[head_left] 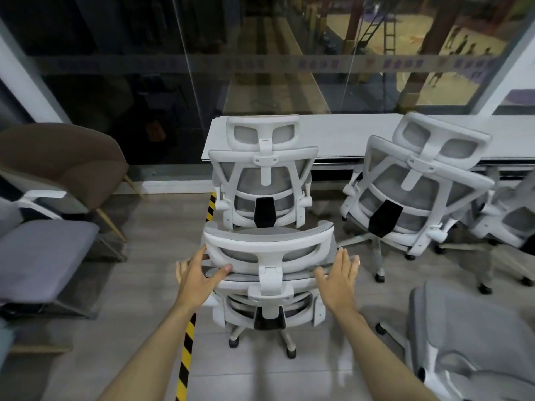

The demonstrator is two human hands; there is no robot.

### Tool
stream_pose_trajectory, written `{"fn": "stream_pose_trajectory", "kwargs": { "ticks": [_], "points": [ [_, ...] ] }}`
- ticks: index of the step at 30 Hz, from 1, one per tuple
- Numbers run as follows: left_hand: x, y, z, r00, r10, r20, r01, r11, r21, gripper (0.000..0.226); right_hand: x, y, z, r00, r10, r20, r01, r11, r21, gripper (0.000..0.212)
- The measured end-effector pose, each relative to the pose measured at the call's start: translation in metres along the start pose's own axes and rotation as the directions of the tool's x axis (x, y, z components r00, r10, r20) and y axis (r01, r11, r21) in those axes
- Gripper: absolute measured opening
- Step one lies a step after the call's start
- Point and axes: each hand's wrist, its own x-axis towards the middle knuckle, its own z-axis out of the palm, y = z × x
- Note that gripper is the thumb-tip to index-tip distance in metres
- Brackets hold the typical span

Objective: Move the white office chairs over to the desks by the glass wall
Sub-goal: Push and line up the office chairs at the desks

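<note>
White mesh-backed chair (pixel 269 256), grey seat.

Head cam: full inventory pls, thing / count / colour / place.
white office chairs: at least four, white frames with grey mesh; one at the desk, one behind it under the hands, one right of centre, one cut off at far right
desk: one, white, along the glass wall
glass wall: dark, across the top
brown chair: one, far left
grey cushioned chair: one, left edge
grey chair part: one, bottom right, cut off
hazard tape: one strip, yellow and black, on the floor
left hand: fingers on the near chair's headrest edge
right hand: open, at the headrest's right end
</note>
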Motion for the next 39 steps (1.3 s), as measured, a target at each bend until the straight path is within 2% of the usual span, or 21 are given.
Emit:
{"fn": "stream_pose_trajectory", "kwargs": {
  "ticks": [9,14,17,19,22,24,27,30,35,39],
  "points": [
    [-0.001,0.005,0.002,0.995,0.083,-0.048,-0.084,0.996,-0.031,0.085,0.005,0.004,0.005,0.999,-0.017,-0.049,0.019,0.999,0.026,0.082],
    [-0.011,0.028,-0.019,0.998,0.044,0.048,-0.039,0.995,-0.092,0.073,0.005,0.011,-0.009,0.997,-0.018,0.072,0.019,1.0,-0.025,0.08],
    [-0.013,0.057,-0.032,0.994,0.101,0.04,-0.093,0.98,-0.177,0.063,0.0,0.018,-0.03,0.993,-0.07,0.093,0.069,0.997,0.017,0.078],
    [-0.009,0.075,-0.04,0.985,0.153,0.076,-0.138,0.974,-0.18,0.071,-0.002,0.021,-0.048,0.992,-0.103,0.076,0.103,0.995,0.001,0.076],
    [0.0,0.091,-0.061,0.91,0.304,0.281,-0.304,0.952,-0.047,0.085,0.004,0.024,-0.079,0.993,-0.11,0.053,0.113,0.992,-0.059,0.065],
    [0.001,0.108,-0.081,0.838,0.327,0.436,-0.342,0.938,-0.046,0.08,0.017,0.029,-0.1,0.992,-0.125,0.024,0.127,0.988,-0.09,0.058],
    [0.006,0.149,-0.09,0.769,0.407,0.493,-0.399,0.908,-0.127,0.064,0.047,0.045,-0.126,0.987,-0.161,-0.01,0.158,0.978,-0.134,0.054],
    [0.028,0.206,-0.057,0.766,0.468,0.441,-0.489,0.869,-0.074,0.054,0.083,0.062,-0.149,0.985,-0.169,-0.024,0.164,0.976,-0.144,0.052],
    [0.075,0.293,0.051,0.774,0.513,0.372,-0.568,0.822,0.049,0.049,0.143,0.097,-0.195,0.984,-0.169,-0.049,0.164,0.982,-0.095,0.052],
    [0.109,0.352,0.14,0.759,0.511,0.403,-0.588,0.804,0.089,0.04,0.184,0.136,-0.244,0.991,-0.098,-0.087,0.098,0.995,-0.006,0.048]
  ]
}}
